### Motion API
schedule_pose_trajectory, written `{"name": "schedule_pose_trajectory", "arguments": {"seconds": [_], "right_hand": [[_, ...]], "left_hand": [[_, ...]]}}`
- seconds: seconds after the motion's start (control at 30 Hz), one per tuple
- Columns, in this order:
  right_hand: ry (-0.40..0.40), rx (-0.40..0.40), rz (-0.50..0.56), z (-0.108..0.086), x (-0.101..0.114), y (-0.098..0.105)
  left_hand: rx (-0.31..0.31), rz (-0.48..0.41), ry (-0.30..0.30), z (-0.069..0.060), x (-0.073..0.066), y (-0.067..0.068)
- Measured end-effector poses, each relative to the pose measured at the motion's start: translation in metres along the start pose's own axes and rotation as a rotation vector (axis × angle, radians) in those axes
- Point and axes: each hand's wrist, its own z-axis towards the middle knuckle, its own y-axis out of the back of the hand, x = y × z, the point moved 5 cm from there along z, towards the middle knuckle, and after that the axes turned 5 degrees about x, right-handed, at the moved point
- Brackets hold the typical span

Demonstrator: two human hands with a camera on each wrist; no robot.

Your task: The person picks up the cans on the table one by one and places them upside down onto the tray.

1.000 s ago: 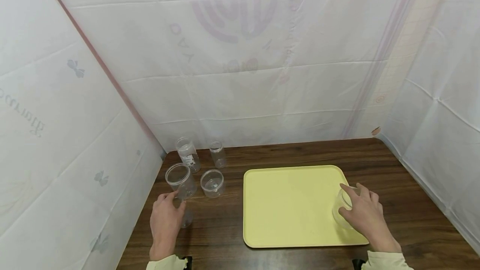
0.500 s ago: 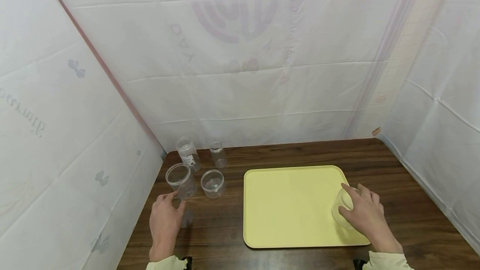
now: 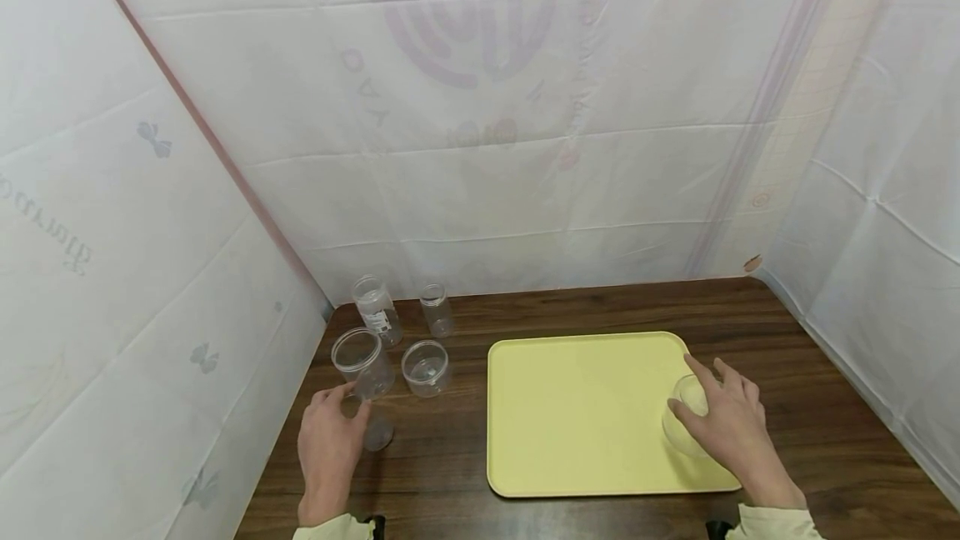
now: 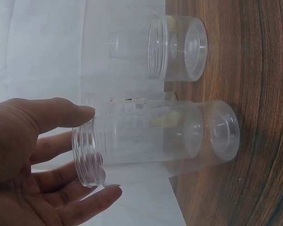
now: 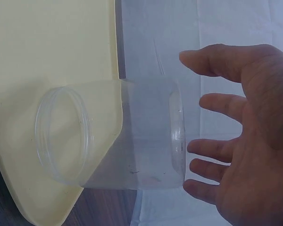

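My left hand [image 3: 330, 436] holds a clear jar [image 4: 132, 141] by its threaded neck, thumb on one side of the mouth and fingers on the other. In the head view most of that jar is hidden behind the hand, and its base [image 3: 378, 433] shows low over the table. On the right, a wide clear jar [image 5: 127, 136] stands mouth down on the front right part of a yellow tray [image 3: 577, 415]. My right hand [image 3: 731, 423] is spread over it. The right wrist view shows the fingers apart from the jar's upturned base.
Beyond the left hand stand a large open jar [image 3: 367, 367], a short jar [image 3: 426, 375], a tall labelled jar [image 3: 378, 319] and a slim jar [image 3: 437, 312]. All are clear. White sheeting [image 3: 525, 215] walls the dark wooden table [image 3: 442, 473] at back and sides.
The right hand's fingers have spread and lifted slightly off the jar on the tray. The base of the jar in the left hand has shifted slightly right.
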Motion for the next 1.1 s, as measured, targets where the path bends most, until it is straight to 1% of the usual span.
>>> {"name": "schedule_pose_trajectory", "arguments": {"seconds": [0.3, 0.63, 0.87, 1.1], "right_hand": [[0.028, -0.084, 0.063, -0.001, 0.006, 0.004], [0.097, -0.193, 0.149, -0.003, 0.010, 0.006], [0.106, -0.228, 0.200, -0.003, 0.009, 0.006], [0.108, -0.247, 0.219, -0.004, 0.011, 0.007]], "left_hand": [[-0.054, -0.050, -0.002, -0.001, 0.001, 0.001], [-0.100, -0.129, 0.052, -0.003, 0.003, 0.003], [-0.113, -0.158, 0.051, -0.005, 0.003, 0.002], [-0.157, -0.224, 0.035, -0.007, 0.002, 0.003]]}}
